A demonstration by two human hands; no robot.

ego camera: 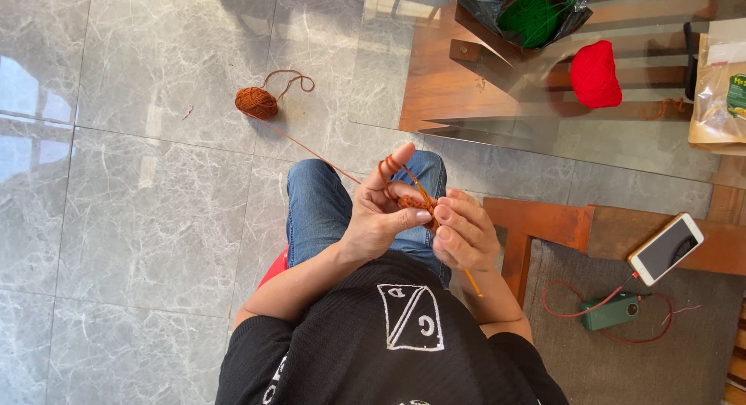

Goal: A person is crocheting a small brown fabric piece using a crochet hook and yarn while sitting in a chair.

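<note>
Seated over a grey marble floor (140, 203), I work rust-orange yarn with both hands above my blue-jeaned knees (322, 207). My left hand (381, 214) is closed on the small crocheted piece (412, 204), thumb pressing it against the fingers, while the index finger points up with the yarn strand (311, 150) looped around it. My right hand (465, 234) is clenched around the orange crochet hook (470, 281), whose tail sticks out below the palm and whose tip runs up into the piece between the two hands. The piece sits right where both thumbs meet, touching each hand. From the raised finger the strand stretches away to the orange yarn ball (256, 102), which lies on the floor well apart from my grip, up and to the left. On the glass table (482, 86) beyond my knees rest a red yarn ball (595, 75) and a black bag with green yarn (532, 16). To my right a phone (665, 248) lies on a wooden ledge, cabled to a green power bank (611, 312)
</note>
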